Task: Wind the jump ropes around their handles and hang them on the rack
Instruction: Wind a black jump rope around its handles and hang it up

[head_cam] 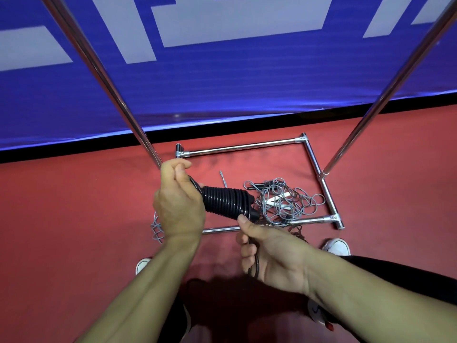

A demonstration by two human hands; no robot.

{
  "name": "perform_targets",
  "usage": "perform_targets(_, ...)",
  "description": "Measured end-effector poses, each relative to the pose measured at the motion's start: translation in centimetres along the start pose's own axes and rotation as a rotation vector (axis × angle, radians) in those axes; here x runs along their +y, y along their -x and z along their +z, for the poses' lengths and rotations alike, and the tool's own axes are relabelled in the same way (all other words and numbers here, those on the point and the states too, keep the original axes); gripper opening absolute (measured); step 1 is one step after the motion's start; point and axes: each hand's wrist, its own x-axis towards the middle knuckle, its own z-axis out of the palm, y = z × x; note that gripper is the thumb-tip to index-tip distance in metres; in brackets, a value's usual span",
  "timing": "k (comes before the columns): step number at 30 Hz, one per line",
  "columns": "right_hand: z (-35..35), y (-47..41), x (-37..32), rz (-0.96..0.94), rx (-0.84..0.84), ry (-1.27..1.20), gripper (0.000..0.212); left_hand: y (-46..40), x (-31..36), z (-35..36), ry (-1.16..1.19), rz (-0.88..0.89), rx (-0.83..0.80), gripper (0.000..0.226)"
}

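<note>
1. The left hand has its fingers curled round one end of the black jump rope, already coiled in tight turns along its handles; the bundle lies level between the two hands, above the red floor.
2. The right hand has its grip pinching the loose black tail of that rope — the thumb sits just beside the near end of the coil, and a short loop of cord shows under the fingers.
3. Judged from this, the winding of the black rope is nearly done; only a short tail seems left to wrap or tuck.
4. The next move likely calls for keeping the coil tight with the left grip while the right lays the last turns, then securing the end so nothing springs loose.
5. A grey jump rope lies tangled on the floor inside the rack's base frame, apparently not yet wound; more grey cord shows beside the left wrist.
6. The rack has its upright poles rising on both sides — its hanging bar is out of view, so where the bundle will go cannot be told.
</note>
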Motion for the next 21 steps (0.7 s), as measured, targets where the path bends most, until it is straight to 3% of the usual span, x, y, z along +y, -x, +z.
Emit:
perform_targets(6,0.7,-1.5,-0.8,-0.220,-0.125,0.093,0.029,-0.9,-0.2,-0.3,0.082,-0.162,0.118,0.020)
perform_targets(8,0.8,-1.6,-1.2,-0.245,-0.194,0.066,0.043,-0.9,-0.2,-0.3,0.095,-0.214,0.125,0.020)
perform_targets(11,0.9,-2.2,-1.3,-0.297,-0.150,0.121,0.056,-0.5,0.0,-0.2,0.124,-0.273,0.090,0.022)
perform_targets(14,0.9,-2.5,-0.9,-0.374,-0.073,0.220,0.050,0.0,-0.4,0.1,0.154,-0.332,0.046,0.024)
perform_targets(17,1.1,-2.2,-0.8,-0.423,-0.099,0.294,0.047,0.0,-0.9,0.2,0.156,-0.416,0.011,0.028)
perform_targets(19,0.9,-2.1,-0.9,-0.495,-0.103,0.446,0.053,-0.4,-1.5,0.1,0.168,-0.454,0.021,0.029)
perform_targets(21,0.2,-2.0,-0.9,-0.625,-0.070,0.769,0.054,-1.0,-1.5,-0.3,0.170,-0.483,0.030,0.028)
